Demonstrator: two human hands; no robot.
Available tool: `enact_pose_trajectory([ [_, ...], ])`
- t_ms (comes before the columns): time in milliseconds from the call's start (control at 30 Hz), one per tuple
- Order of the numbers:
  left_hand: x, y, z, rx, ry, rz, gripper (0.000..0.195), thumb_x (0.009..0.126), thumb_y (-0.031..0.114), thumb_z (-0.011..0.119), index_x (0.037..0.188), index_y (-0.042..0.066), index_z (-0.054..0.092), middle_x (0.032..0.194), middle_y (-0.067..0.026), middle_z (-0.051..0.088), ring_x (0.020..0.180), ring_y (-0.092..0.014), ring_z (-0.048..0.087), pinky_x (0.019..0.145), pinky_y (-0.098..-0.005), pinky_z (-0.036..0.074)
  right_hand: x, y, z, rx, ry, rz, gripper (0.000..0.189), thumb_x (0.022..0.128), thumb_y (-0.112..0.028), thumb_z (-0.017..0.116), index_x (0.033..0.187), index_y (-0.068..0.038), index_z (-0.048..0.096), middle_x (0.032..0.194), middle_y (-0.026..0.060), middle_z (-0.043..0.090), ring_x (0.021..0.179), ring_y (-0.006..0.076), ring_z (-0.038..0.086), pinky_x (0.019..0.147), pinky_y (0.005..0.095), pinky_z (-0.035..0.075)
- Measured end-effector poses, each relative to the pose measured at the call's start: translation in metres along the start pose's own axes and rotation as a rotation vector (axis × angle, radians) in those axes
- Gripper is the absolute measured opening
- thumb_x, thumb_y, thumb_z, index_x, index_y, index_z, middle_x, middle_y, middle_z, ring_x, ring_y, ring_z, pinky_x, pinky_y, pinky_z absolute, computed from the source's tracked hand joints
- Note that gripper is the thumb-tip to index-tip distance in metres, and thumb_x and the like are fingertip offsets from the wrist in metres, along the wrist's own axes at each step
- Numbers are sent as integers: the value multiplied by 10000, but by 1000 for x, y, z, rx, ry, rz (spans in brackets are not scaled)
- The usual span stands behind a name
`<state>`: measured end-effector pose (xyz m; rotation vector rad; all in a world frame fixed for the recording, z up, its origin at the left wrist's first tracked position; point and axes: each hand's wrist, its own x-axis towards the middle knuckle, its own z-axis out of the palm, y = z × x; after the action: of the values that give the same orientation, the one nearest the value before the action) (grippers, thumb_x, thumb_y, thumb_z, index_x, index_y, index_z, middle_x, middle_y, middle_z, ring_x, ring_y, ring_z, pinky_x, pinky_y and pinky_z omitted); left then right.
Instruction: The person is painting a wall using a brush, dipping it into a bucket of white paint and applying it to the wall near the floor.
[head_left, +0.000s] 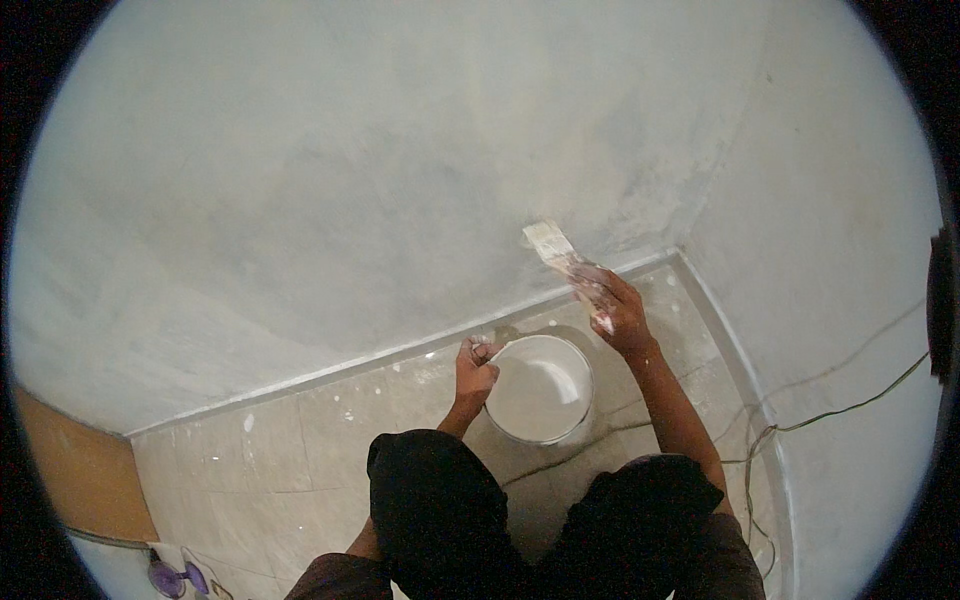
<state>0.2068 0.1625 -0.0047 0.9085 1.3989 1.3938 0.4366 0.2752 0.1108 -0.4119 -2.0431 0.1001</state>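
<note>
My right hand (616, 304) is closed around the handle of a flat paintbrush (551, 244), whose whitened bristles lie against the lower part of the pale wall (360, 217). White stains cover the brush and some of my fingers. On the floor between my knees and the wall stands a round white bucket (536, 390), with pale contents inside. My left hand (477, 367) is at the bucket's left rim, its fingers curled; whether they grip the rim is not plain.
A skirting ledge (300, 390) runs along the wall to a corner at the right. Cables (750, 457) trail over the tiled floor (247, 472), which has white spots. A brown panel (82, 465) and a purple fan-like object (169, 577) are at the lower left.
</note>
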Motion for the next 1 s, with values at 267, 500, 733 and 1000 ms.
enact_pose_trajectory([
  [267, -2, -1, -4, -44, -37, 25, 492, 567, -161, 421, 1022, 12, 348, 968, -159, 622, 884, -223, 615, 664, -271, 499, -35, 25, 32, -70, -160, 44, 455, 612, 63, 580, 1053, -50, 574, 1084, 152, 580, 977, 325, 586, 823, 387, 501],
  [500, -2, -5, -5, -90, -16, 3, 499, 549, -169, 419, 1008, 10, 338, 957, -155, 624, 865, -220, 621, 641, -264, 492, 22, 6, -2, 77, -58, 110, 460, 575, 57, 595, 1020, -59, 587, 1065, 145, 588, 931, 328, 603, 790, 382, 511],
  [733, -2, -3, 1, -34, -28, 31, 520, 550, -165, 434, 1026, 21, 337, 940, -148, 625, 871, -229, 615, 659, -291, 493, -9, 9, 1, 27, 17, 122, 330, 628, 57, 568, 934, -63, 597, 978, 102, 624, 880, 304, 624, 789, 379, 514],
  [1000, 0, -6, -4, -88, -21, 12, 510, 560, -159, 437, 1026, 31, 353, 950, -149, 626, 873, -226, 608, 672, -293, 492, -49, 54, 51, -32, -138, 91, 350, 666, 52, 560, 998, -58, 590, 1027, 139, 604, 977, 316, 579, 776, 395, 512],
])
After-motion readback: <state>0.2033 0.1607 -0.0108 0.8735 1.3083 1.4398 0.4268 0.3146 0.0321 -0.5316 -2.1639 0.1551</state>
